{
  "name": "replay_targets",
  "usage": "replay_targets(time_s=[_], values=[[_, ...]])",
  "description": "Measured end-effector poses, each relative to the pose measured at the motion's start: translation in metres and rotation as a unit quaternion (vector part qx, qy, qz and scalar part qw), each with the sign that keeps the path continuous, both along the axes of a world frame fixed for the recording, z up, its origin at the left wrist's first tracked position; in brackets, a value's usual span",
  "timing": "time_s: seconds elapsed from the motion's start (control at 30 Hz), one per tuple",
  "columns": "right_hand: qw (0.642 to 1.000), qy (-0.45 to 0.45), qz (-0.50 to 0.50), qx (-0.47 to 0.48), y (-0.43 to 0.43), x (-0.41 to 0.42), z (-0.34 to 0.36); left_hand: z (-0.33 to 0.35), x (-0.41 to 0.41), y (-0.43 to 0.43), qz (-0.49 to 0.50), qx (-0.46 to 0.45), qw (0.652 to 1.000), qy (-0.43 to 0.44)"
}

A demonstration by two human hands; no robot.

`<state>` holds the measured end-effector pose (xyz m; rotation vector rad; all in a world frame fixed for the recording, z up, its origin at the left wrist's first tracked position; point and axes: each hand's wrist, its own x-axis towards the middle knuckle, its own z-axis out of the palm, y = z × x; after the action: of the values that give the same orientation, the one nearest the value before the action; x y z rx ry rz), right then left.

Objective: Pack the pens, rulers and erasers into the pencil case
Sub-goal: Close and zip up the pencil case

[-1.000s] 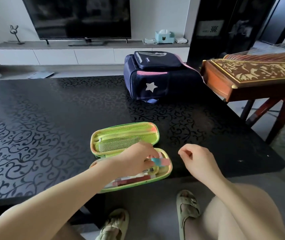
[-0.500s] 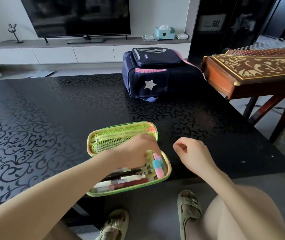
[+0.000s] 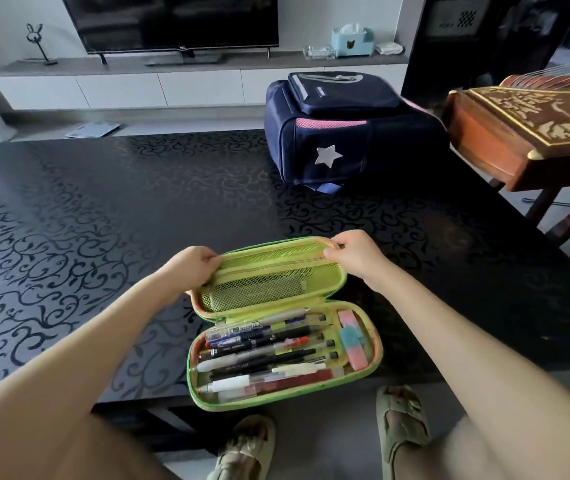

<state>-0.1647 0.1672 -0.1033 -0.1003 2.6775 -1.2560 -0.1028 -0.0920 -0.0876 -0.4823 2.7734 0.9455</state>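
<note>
A lime-green pencil case [image 3: 376, 355] lies open at the near edge of the black table. Its lower half holds several pens [image 3: 259, 351] side by side and a pink and blue eraser [image 3: 352, 337] at the right end. The mesh-lined lid [image 3: 269, 268] stands tilted up at the far side. My left hand [image 3: 190, 268] grips the lid's left end. My right hand [image 3: 356, 254] pinches the lid's right top corner. I cannot make out a ruler.
A navy backpack [image 3: 342, 133] with a white star stands on the black patterned table [image 3: 103, 220] behind the case. A carved wooden zither [image 3: 533, 126] on a stand is at the right. My sandalled feet [image 3: 401, 420] are under the table's near edge.
My left hand left the eraser in the case's right end and moved to the lid's left end. My right hand rose from the table and took the lid's right corner.
</note>
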Motion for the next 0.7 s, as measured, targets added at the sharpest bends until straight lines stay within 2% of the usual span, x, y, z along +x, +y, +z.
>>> replay_targets(time_s=[0.2,0.3,0.43,0.6,0.7], values=[[0.995,0.098,-0.010,-0.011,-0.002,-0.009,0.030,0.029,-0.002,-0.004,-0.023,0.029,0.990,0.133],[0.985,0.162,0.019,0.054,0.007,0.006,0.050,0.048,0.016,0.002,-0.057,0.014,0.979,0.197],[0.968,0.198,0.081,0.128,0.030,0.053,0.059,0.056,0.061,0.006,-0.157,-0.038,0.953,0.257],[0.898,0.345,0.169,0.215,0.051,0.119,0.042,0.027,0.119,0.002,-0.270,-0.123,0.912,0.283],[0.852,0.403,0.191,0.275,0.055,0.143,0.023,0.010,0.140,0.004,-0.260,-0.140,0.911,0.288]])
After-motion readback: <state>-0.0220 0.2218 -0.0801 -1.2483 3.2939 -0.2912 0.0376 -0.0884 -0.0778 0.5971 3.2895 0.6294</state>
